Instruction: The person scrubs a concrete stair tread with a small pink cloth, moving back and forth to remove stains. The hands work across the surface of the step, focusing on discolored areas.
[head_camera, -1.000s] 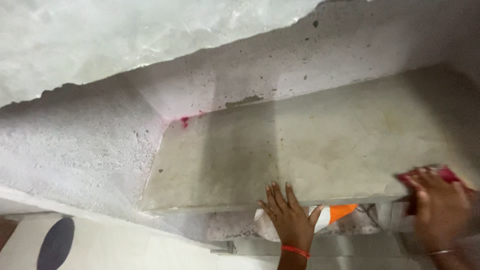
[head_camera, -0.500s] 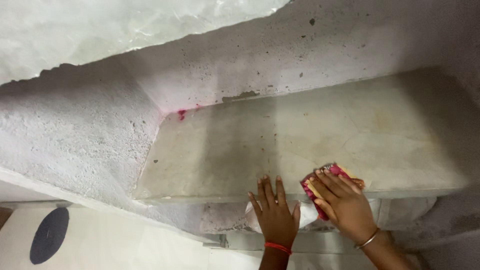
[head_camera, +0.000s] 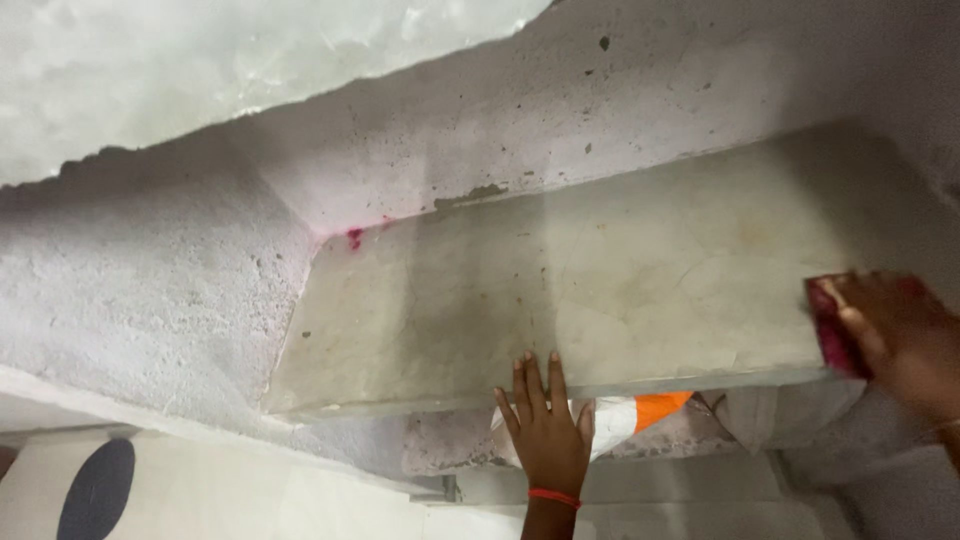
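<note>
A rough grey plastered wall (head_camera: 140, 300) fills the left and upper part of the view, with a paler, patchy surface (head_camera: 200, 70) above it. Set into the corner is a long stone shelf (head_camera: 560, 290), pale and faintly veined, its surface dull with a wide shadow over the right end. A small pink stain (head_camera: 353, 238) sits in the back left corner where shelf meets wall.

Under the shelf's front edge a white and orange bag (head_camera: 625, 415) shows partly, tucked in the shadowed gap (most of it is hidden by the slab). At bottom left lies a cream floor with a dark oval patch (head_camera: 95, 490).

The left hand (head_camera: 545, 430) lies flat, fingers spread wide, fingertips on the front lip of the shelf; it holds nothing, and a red thread circles the wrist. It sits much where it was half a second ago.

The right hand (head_camera: 900, 335) presses a dark pink cloth (head_camera: 830, 325) against the shelf's far right end, fingers bent over it in a loose grip. Half a second ago that hand and cloth were just beside the left hand at the front edge; now they are well apart, back near where they were a second ago.
</note>
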